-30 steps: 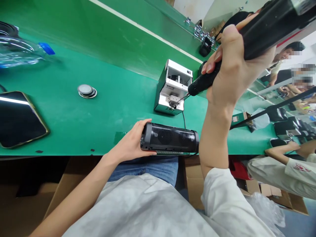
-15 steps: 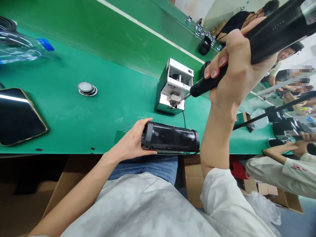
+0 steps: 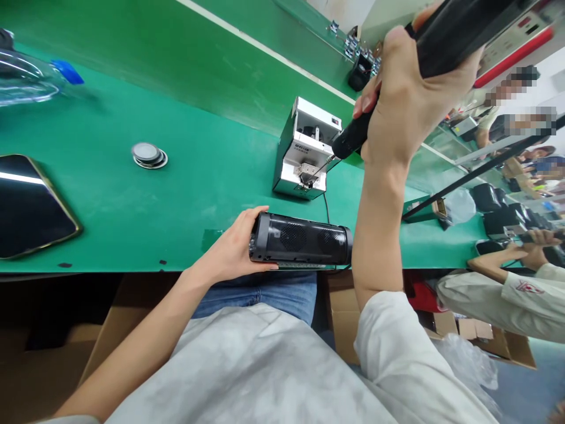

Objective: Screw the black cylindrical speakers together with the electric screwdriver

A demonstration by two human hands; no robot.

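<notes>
My left hand (image 3: 238, 247) grips the left end of a black cylindrical speaker (image 3: 304, 238), which lies on its side at the front edge of the green table. My right hand (image 3: 401, 100) is wrapped round a black electric screwdriver (image 3: 454, 38), held tilted above the table. Its thin metal bit points down and left, with its tip at the front ledge of a white and black screw feeder (image 3: 306, 150). Whether a screw sits on the tip is too small to tell. The right forearm passes in front of the speaker's right end.
To the left lie a phone (image 3: 33, 206), a clear bottle with a blue cap (image 3: 30, 76) and a small stack of round discs (image 3: 149, 154). A dark bar (image 3: 481, 171) slants across the right. Co-workers sit there, one sleeve (image 3: 525, 291) near the table edge.
The whole view has shifted slightly, so things sit a little further left and higher. The screwdriver tip stays at the feeder's ledge, and the left hand keeps its hold on the speaker.
</notes>
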